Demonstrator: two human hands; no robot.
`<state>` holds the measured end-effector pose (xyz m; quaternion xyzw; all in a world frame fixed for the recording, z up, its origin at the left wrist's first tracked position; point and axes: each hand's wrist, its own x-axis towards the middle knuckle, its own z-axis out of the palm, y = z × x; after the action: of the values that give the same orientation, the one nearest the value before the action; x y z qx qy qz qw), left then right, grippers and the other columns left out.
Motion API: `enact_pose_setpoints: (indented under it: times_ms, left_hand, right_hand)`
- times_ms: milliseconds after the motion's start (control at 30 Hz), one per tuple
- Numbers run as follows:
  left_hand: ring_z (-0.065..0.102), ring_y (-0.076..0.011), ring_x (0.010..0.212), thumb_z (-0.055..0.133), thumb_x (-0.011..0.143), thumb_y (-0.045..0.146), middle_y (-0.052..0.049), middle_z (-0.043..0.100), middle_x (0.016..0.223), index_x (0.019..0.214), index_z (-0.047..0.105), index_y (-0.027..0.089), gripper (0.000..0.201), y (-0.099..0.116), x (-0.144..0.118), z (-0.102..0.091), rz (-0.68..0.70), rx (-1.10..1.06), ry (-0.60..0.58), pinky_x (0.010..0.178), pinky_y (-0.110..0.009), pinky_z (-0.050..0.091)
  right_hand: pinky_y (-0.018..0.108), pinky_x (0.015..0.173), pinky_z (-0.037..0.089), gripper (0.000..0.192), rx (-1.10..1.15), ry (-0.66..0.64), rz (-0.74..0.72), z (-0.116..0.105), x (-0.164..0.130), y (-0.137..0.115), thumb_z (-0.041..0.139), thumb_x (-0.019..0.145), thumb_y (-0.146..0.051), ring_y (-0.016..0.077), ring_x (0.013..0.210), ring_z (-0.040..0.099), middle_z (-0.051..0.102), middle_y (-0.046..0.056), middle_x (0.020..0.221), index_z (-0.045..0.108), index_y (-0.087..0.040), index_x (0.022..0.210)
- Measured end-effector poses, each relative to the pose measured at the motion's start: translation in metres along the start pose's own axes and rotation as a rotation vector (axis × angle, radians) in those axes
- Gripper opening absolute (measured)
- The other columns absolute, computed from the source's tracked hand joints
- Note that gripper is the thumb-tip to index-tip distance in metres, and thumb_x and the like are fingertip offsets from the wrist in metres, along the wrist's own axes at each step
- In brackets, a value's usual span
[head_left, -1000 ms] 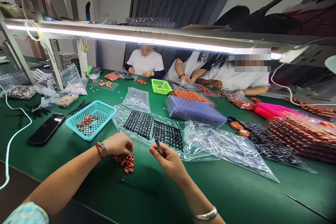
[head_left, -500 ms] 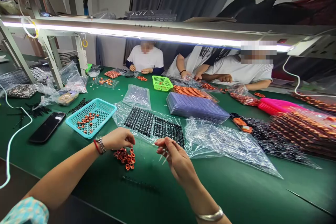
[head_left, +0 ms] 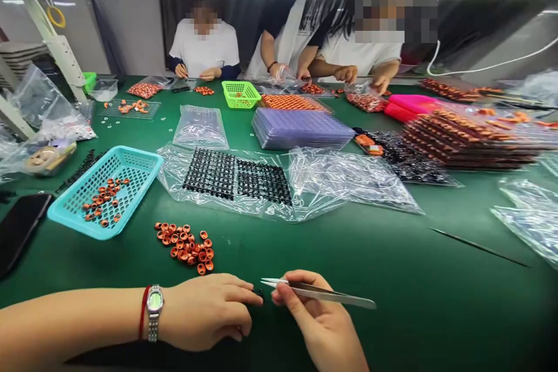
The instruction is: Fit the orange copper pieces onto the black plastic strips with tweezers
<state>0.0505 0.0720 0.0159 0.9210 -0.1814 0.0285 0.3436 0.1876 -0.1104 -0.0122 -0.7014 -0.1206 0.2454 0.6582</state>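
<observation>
My left hand (head_left: 211, 311) lies low over the table, palm down with its fingers partly curled. Beneath its fingertips shows the end of a thin black plastic strip (head_left: 260, 293); the hand covers the rest. My right hand (head_left: 320, 319) grips metal tweezers (head_left: 331, 295) between thumb and fingers. Their white tips point left, a little above the left fingertips, and hold nothing that I can see. A loose pile of small orange cup-shaped parts (head_left: 185, 246) lies just beyond my left hand.
A blue basket (head_left: 138, 195) holds more orange parts, with a phone (head_left: 24, 229) at its left. Rows of black strips (head_left: 209, 174) lie on clear plastic. Purple trays (head_left: 300, 128) are stacked behind. A thin dark rod (head_left: 479, 247) lies right. Co-workers (head_left: 204, 46) sit opposite.
My view has tilted down and shifted right. The left hand has moved from beside the orange pile down onto the black strip. My right hand has turned the tweezers sideways, tips leftward.
</observation>
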Motion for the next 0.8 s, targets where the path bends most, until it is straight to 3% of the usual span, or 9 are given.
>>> enact_pose_setpoints:
  times_ms: [100, 200, 600, 800]
  left_hand:
    - [0.065, -0.0322, 0.138, 0.067, 0.100, 0.015, -0.020, 0.072, 0.141, 0.095, 0.071, 0.015, 0.007, -0.003, 0.000, 0.004, -0.026, -0.001, 0.001, 0.119, -0.043, 0.051]
    - [0.063, -0.0320, 0.140, 0.068, 0.100, 0.015, -0.020, 0.069, 0.146, 0.098, 0.070, 0.016, 0.003, 0.000, -0.003, 0.005, -0.083, -0.008, 0.021, 0.120, -0.044, 0.051]
    - [0.064, -0.0299, 0.140, 0.071, 0.097, 0.012, -0.014, 0.069, 0.148, 0.097, 0.069, 0.018, 0.006, 0.004, -0.003, 0.004, -0.159, 0.009, -0.016, 0.119, -0.043, 0.052]
    - [0.071, -0.0273, 0.130, 0.073, 0.098, 0.020, -0.013, 0.074, 0.141, 0.095, 0.068, 0.020, 0.006, -0.015, -0.006, 0.018, -0.051, 0.120, 0.071, 0.113, -0.038, 0.057]
  right_hand:
    - [0.019, 0.063, 0.054, 0.045, -0.214, 0.077, -0.114, 0.000, -0.003, 0.012, 0.078, 0.083, -0.069, 0.0126, 0.067, 0.066, 0.067, -0.001, 0.076, 0.067, -0.025, 0.090]
    - [0.019, 0.055, 0.053, 0.040, -0.317, 0.049, -0.201, -0.003, -0.001, 0.019, 0.075, 0.087, -0.064, 0.0125, 0.060, 0.064, 0.066, 0.000, 0.075, 0.067, -0.024, 0.087]
    - [0.019, 0.053, 0.052, 0.025, -0.397, -0.016, -0.365, -0.008, 0.001, 0.021, 0.069, 0.097, -0.047, 0.0122, 0.055, 0.064, 0.066, -0.002, 0.072, 0.067, -0.025, 0.087]
    - [0.022, 0.054, 0.049, 0.033, -0.316, 0.047, -0.334, 0.005, 0.003, 0.026, 0.070, 0.095, -0.055, 0.0133, 0.056, 0.060, 0.063, -0.002, 0.070, 0.066, -0.025, 0.083]
